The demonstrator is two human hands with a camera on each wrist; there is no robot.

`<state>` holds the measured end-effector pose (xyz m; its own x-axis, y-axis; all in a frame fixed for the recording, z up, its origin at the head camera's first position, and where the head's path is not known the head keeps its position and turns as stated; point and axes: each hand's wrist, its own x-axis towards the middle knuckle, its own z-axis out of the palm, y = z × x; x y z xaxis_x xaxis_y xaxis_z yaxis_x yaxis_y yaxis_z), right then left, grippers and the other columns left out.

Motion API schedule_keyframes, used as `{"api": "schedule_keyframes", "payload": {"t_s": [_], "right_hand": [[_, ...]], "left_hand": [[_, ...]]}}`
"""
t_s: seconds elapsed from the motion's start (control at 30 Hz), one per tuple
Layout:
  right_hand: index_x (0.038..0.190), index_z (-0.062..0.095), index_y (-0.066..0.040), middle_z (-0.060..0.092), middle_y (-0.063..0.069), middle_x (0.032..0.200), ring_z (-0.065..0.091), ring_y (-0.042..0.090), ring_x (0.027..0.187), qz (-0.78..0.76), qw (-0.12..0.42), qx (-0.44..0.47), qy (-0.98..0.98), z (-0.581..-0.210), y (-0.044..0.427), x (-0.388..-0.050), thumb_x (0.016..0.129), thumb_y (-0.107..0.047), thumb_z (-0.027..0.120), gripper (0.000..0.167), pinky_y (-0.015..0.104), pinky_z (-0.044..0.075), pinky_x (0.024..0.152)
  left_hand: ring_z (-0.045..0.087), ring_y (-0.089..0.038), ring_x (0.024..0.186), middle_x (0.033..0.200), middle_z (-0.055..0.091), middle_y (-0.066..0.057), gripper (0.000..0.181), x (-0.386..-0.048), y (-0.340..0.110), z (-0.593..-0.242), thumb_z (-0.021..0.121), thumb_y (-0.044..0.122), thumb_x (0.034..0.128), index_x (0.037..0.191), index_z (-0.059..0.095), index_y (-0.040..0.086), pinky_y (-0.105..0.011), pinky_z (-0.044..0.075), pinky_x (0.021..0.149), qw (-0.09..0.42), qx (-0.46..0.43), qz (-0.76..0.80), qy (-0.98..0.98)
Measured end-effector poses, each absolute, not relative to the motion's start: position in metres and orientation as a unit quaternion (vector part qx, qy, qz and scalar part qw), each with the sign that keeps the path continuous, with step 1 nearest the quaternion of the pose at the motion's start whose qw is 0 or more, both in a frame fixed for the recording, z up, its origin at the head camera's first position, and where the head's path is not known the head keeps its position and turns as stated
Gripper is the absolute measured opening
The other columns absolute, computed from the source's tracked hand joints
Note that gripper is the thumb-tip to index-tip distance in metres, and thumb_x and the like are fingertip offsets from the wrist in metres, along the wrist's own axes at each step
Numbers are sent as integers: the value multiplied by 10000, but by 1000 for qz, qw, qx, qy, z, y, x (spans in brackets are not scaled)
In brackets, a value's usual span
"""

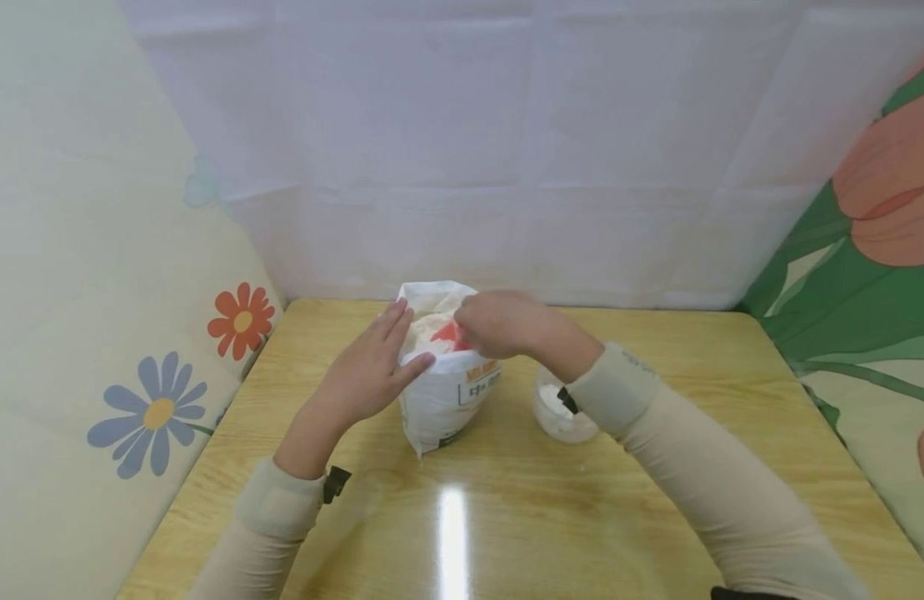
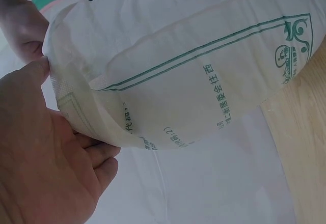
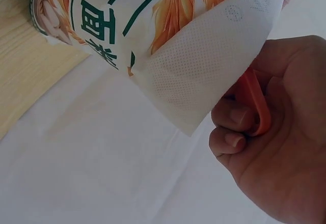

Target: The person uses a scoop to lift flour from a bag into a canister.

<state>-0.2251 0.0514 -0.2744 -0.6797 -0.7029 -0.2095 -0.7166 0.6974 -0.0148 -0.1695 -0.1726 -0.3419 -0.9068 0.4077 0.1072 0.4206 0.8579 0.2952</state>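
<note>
Flour bag (image 1: pixel 441 408) stands mouth up near the far edge of a wood-grain desk (image 1: pixel 506 533), seen from the head camera, as a person works at its rim with both hands. The left hand (image 1: pixel 364 367) holds the near left rim, thumb spread from lightly bent fingers. The right hand (image 1: pixel 510 325) reaches over the opposite side, its fingers curled tight around a red scoop (image 1: pixel 448 335) set against the pale flour (image 1: pixel 426 327) inside. Just right of the bag, a clear bowl (image 1: pixel 562 432) of white powder (image 1: pixel 553 402) sits partly hidden by the right sleeve (image 1: pixel 701 450); a white sheet (image 1: pixel 506 150) hangs behind.

From the left wrist, the bag's green-printed side spans the frame, its rim held between thumb and bent fingers, the right hand at upper left.

From the right wrist, curled fingers grip the scoop's handle beside the bag's white edge, the blade out of sight behind it; orange artwork and green lettering mark the bag's printed face, with the desk at far left
</note>
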Motion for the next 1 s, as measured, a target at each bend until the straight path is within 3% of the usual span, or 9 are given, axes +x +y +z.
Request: {"api": "schedule_keyframes", "payload": {"t_s": [0.73, 1.0], "right_hand": [[945, 661, -109, 626, 31, 923, 598, 203, 826, -52, 97, -376, 920, -276, 73, -228, 1025, -202, 558, 161, 368, 542, 768], [1014, 678, -109, 636, 31, 947, 608, 200, 867, -100, 79, -370, 920, -276, 84, -227, 1052, -260, 537, 210, 374, 549, 816]], "left_hand": [[87, -284, 1567, 1706, 51, -104, 910, -168, -169, -339, 310, 691, 1013, 1620, 146, 32, -492, 183, 1252, 14, -208, -151, -966], [99, -297, 1565, 1703, 63, -115, 905, -168, -170, -340, 318, 682, 1017, 1616, 161, 23, -494, 189, 1250, 21, -210, -151, -966]]}}
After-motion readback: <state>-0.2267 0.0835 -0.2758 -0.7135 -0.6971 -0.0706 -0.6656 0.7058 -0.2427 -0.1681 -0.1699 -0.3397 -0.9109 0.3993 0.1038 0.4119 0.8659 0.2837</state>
